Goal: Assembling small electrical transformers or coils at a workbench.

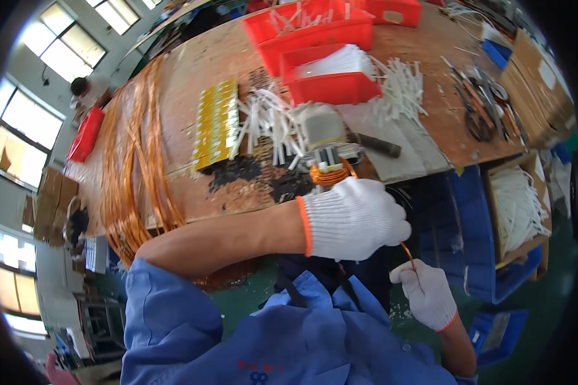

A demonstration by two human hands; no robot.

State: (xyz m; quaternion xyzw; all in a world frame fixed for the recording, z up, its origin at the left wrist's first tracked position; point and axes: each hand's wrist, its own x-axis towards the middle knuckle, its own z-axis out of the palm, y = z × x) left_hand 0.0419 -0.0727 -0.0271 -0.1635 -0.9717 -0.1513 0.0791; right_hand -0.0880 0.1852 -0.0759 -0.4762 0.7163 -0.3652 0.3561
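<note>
While the grip of L hand point(356, 220) looks curled round the copper-col. wire point(408, 255), mid-frame, & R hand point(427, 296) pinches its run at lower rt, the coil point(326, 176) sits at frame ctr by the surface point(180, 102), w/ turns on; loose wire's left, amt unclear; red writing point(242, 365) on blue shirt point(379, 350), bottom ctr, illegible

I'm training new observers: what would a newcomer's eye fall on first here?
Probably the red bins toward the back of the workbench. Then the gloved left hand and right hand by its near edge, with an orange wire running between them. Long orange strands drape over the workbench's left.
</note>
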